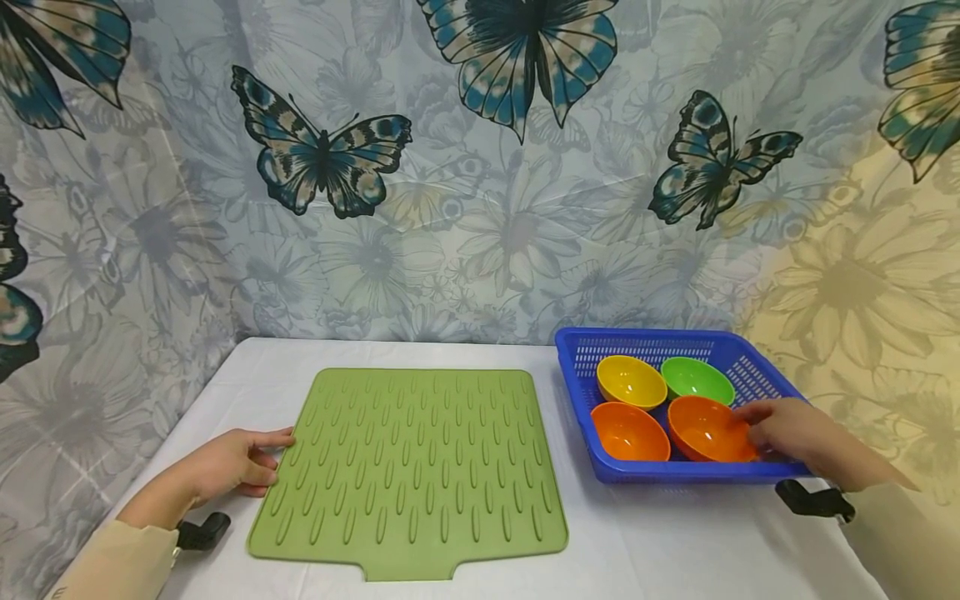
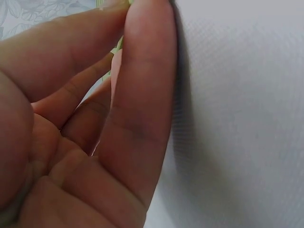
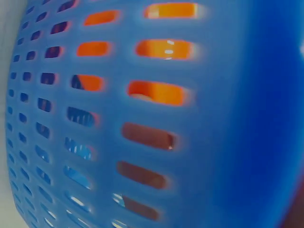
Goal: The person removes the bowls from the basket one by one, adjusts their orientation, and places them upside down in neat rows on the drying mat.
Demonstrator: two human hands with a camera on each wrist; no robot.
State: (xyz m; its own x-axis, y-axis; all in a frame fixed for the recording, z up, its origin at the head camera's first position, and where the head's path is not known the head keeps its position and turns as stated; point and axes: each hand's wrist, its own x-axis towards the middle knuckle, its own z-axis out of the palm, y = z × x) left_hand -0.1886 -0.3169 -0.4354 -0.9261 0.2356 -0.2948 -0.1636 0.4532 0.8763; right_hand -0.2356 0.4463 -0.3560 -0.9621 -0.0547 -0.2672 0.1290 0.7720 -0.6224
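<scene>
Backdrop: pale fabric (image 1: 517, 242) printed with grey flowers and large blue-and-black butterflies, yellowish at the right side. Counter (image 1: 637, 542) covered in white, set against it.

Green mat (image 1: 412, 467): flat on the counter, left of centre, rows of raised elongated ridges, short tab at the near edge. Left hand (image 1: 225, 465) at the mat's left edge, thumb and fingers drawn narrow, pinching it; left wrist view shows the digits converging with slivers of green at the tips.

Blue basket (image 1: 697, 473): on the counter, right of the mat and apart from it, slotted walls. Contents, four bowls, all mouth up: yellow bowl (image 1: 632, 383) far left, green bowl (image 1: 697, 380) far right, left orange bowl (image 1: 630, 433) near left, right orange bowl (image 1: 708, 429) near right.

Right hand (image 1: 798, 429) reaches over the basket's right side, fingers holding the right orange bowl by its right rim. Right wrist view: basket wall fills most of it, orange visible through the slots; exact thumb placement cannot be told.
</scene>
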